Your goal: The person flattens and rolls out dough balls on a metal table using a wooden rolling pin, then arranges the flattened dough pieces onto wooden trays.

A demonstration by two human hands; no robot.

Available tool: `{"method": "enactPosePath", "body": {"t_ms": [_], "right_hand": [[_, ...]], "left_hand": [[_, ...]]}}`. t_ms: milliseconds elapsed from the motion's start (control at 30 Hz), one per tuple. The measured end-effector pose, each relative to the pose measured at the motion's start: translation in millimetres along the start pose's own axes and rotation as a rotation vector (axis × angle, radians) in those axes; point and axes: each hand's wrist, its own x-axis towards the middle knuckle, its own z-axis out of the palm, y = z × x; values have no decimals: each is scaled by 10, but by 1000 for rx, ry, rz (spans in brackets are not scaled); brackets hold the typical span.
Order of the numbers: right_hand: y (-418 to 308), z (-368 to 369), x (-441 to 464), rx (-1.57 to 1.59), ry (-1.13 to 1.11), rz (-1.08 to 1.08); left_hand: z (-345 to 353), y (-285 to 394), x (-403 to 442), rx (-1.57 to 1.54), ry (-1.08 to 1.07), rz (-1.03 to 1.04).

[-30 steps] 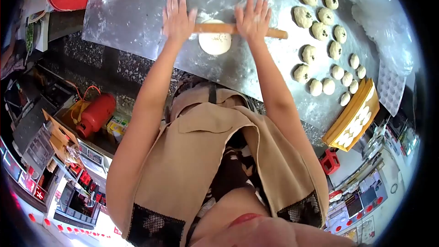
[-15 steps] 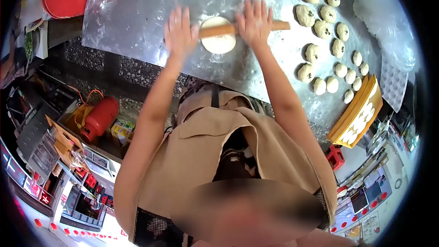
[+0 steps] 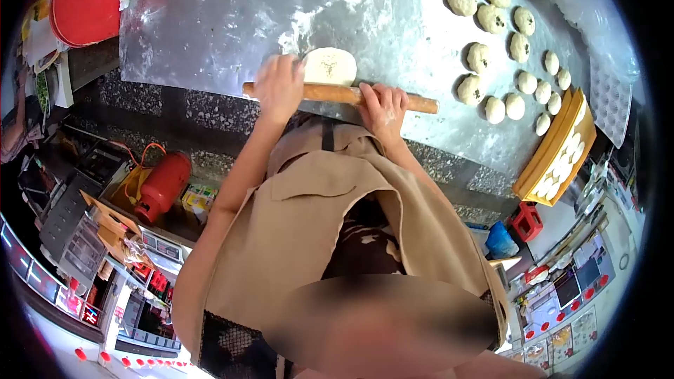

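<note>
The right hand (image 3: 384, 107) curls over the rolling pin (image 3: 331, 94), blurred left hand (image 3: 279, 90) atop it, its grip unclear, flat dough (image 3: 330, 66) between them!

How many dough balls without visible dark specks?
8 plain dough balls, right side of the table: a leftmost pair, six to their right near the yellow trays. None look hidden.

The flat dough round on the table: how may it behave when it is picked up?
The dough round looks soft and flattened, so it would probably droop or stretch. White powder on the table may help it release.
</note>
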Motion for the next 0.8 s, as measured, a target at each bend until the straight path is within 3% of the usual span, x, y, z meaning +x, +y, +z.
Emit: {"method": "enactPosePath", "body": {"t_ms": [33, 100, 200, 300, 367, 467, 533, 600, 667, 733, 800], "right_hand": [[-29, 31, 62, -22, 15, -3], [-43, 73, 282, -80, -4, -2], [41, 177, 1107, -163, 214, -15], [129, 153, 1975, -128, 418, 42], [111, 146, 1864, -112, 372, 38], [103, 202, 1042, -148, 127, 89], [69, 168, 396, -109, 14, 49], [122, 162, 416, -91, 24, -20], [130, 162, 1001, -181, 58, -27], [94, 121, 1715, -174, 235, -97], [113, 160, 2243, -90, 425, -150]], "left_hand": [[5, -95, -120, 3, -8, 0], [102, -314, -297, 300, 125, 167], [122, -471, 326, 454, 179, 180], [28, -485, 1038, 392, 340, 152], [-21, -458, 1169, 274, 459, 132], [177, -451, 213, 324, 341, 148], [241, -421, -437, 283, -50, -9], [222, -442, -461, 273, -194, -55], [219, -563, -37, 220, 179, 128], [10, -541, 603, 325, 288, 70], [-83, -628, 1053, 238, 470, 66]]}}
